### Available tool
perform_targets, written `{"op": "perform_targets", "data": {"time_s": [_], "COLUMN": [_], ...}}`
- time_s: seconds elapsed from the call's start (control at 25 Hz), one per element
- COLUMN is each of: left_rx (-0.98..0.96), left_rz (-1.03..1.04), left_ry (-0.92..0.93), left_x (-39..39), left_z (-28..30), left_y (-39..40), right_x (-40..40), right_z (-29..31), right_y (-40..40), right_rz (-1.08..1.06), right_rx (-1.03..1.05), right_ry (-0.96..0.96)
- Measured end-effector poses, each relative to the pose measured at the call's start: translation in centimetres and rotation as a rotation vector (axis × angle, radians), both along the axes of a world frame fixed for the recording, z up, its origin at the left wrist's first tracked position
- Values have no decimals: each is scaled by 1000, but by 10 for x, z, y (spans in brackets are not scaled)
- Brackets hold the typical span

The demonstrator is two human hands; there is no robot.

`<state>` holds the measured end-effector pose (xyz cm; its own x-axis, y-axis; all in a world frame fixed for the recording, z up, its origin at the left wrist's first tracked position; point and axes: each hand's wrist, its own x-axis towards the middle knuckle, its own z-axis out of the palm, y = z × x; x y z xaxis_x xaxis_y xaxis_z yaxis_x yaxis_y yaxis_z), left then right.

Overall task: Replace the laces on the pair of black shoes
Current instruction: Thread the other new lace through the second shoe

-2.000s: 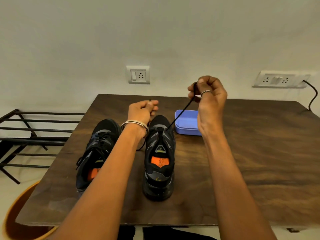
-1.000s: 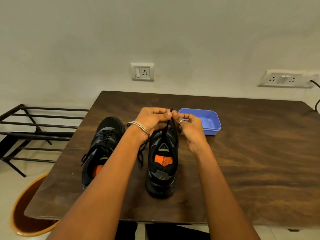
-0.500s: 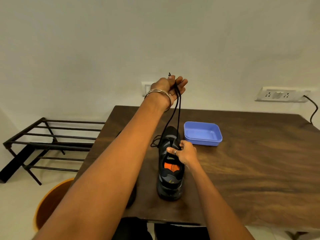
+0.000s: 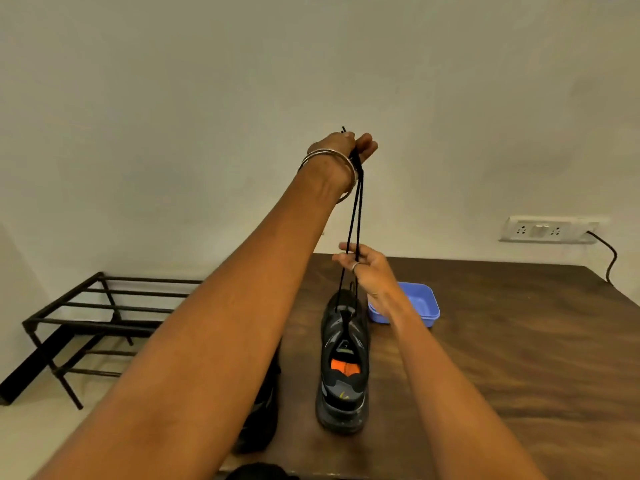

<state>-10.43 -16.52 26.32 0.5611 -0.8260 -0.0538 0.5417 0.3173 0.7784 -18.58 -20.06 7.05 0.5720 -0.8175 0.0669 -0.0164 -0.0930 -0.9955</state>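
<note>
We count two black shoes on one table: one shoe in plain sight, the other mostly hidden behind the left forearm. One black lace, in two strands. One blue tray. Two hands, left hand and right hand. One metal rack. One wall socket strip.

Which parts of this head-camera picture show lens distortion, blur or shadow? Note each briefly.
Head view: wide-angle stretch swells the left forearm near the lens; the left hand and lace look slightly soft; soft, even light, no glare on the table; the second shoe sits dark under the arm.
</note>
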Motion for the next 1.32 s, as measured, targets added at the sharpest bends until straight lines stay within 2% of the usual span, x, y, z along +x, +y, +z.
{"op": "perform_targets", "data": {"time_s": [0.12, 0.24, 0.36, 0.48, 0.56, 0.68, 0.72, 0.76, 0.84, 0.92, 1.0, 1.12, 1.32], "left_rx": [-70, -63, 89, 474, 788, 1188, 1221, 1172, 1051, 1104, 1163, 1182, 1238], "left_rz": [184, 355, 504, 332, 164, 148, 159, 114, -90, -182, -93, -27, 14], "left_ry": [139, 254, 252, 25, -279, -811, -947, -1014, -1003, -1006, -1049, -1014, -1057], "left_x": [40, 89, 116, 121, 110, 65, 49, 31, 1, -17, -22, -27, -39], "left_z": [-23, -66, -118, -178, -215, -247, -252, -258, -274, -293, -298, -293, -287], "left_y": [0, 6, 13, 21, 28, 40, 43, 44, 45, 45, 44, 45, 45], "right_x": [-21, -36, -28, -20, -18, -15, -13, -10, -3, 3, 10, 17, 16], "right_z": [-23, -62, -81, -88, -89, -88, -87, -85, -79, -71, -61, -33, 59], "right_y": [-2, -9, -24, -32, -33, -33, -33, -32, -31, -27, -25, -19, -8], "right_rz": [89, 77, -46, -194, -193, -184, -178, -169, -155, -147, -149, -159, -153], "right_rx": [40, 15, -85, -53, -45, -14, 8, 18, 7, 5, 2, -60, -151], "right_ry": [7, 145, 256, 199, 189, 207, 204, 197, 191, 197, 195, 191, -28]}}
